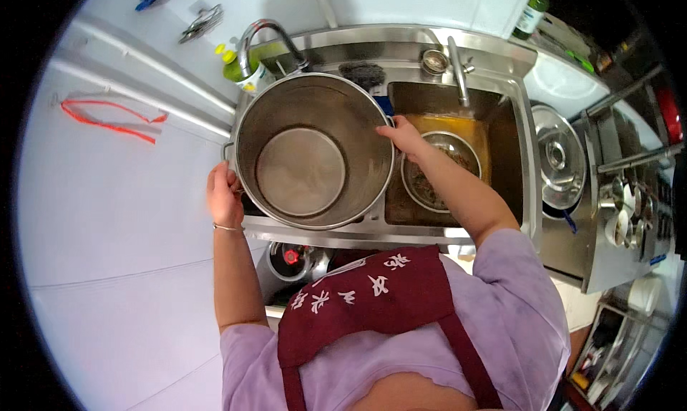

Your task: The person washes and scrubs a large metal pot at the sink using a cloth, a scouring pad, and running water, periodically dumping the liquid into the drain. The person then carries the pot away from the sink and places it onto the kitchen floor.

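Observation:
A large, deep stainless steel stockpot point(301, 172) stands over the left side of the sink unit, its mouth facing me and its inside showing no contents. My right hand point(403, 137) grips the pot's right rim near a side handle, thumb over the edge. Low on the opposite side, my left hand point(223, 192) has its fingers curled against the pot, below the left loop handle point(226, 152). What those fingers close on is partly hidden. Under my right forearm, a round metal bowl point(406, 181) with brownish bits in it sits in the right sink basin point(502, 158).
A curved faucet point(273, 27) rises behind the pot, beside green-yellow bottles point(252, 75). Another faucet point(458, 70) overhangs the right basin, near a small strainer point(435, 62). A dark scouring pad point(362, 75) lies on the ledge. Rightward is a metal lid point(561, 158); white pipes point(161, 94) line the left wall.

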The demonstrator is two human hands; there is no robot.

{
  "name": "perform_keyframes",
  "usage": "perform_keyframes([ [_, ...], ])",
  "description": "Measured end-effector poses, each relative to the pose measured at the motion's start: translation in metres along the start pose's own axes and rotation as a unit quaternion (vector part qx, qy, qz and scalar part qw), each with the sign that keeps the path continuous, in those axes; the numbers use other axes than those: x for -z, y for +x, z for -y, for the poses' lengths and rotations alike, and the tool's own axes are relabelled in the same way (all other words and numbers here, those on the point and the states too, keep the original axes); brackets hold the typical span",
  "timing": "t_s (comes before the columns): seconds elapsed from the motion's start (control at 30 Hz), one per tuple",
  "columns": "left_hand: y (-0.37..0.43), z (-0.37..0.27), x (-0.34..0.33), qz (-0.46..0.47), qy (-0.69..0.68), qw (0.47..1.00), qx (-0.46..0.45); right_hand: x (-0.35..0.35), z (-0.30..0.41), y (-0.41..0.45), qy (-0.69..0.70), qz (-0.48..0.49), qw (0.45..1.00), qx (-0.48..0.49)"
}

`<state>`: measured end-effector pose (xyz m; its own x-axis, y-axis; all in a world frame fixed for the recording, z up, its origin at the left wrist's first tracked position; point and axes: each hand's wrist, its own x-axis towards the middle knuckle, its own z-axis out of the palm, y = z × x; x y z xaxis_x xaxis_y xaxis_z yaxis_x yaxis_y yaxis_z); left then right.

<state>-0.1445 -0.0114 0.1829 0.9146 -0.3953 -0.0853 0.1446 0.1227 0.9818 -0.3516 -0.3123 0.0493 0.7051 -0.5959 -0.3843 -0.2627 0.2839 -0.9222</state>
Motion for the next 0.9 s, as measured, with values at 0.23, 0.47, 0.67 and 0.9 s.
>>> perform_keyframes([
  [0.23,0.067,0.066,0.086,-0.017,0.162,0.983,0.086,-0.057,0.021,0.047,-0.200,-0.040,0.978,0.042],
  [0.47,0.119,0.135,0.149,-0.076,0.200,0.976,0.051,-0.109,0.028,0.106,-0.353,0.015,0.935,0.021],
  [0.67,0.125,0.146,0.147,-0.050,0.291,0.946,0.134,-0.118,0.018,0.153,-0.463,0.080,0.883,-0.021],
  [0.9,0.135,0.182,0.177,-0.068,0.255,0.959,0.102,-0.165,0.073,0.178,-0.613,-0.071,0.714,0.330],
])
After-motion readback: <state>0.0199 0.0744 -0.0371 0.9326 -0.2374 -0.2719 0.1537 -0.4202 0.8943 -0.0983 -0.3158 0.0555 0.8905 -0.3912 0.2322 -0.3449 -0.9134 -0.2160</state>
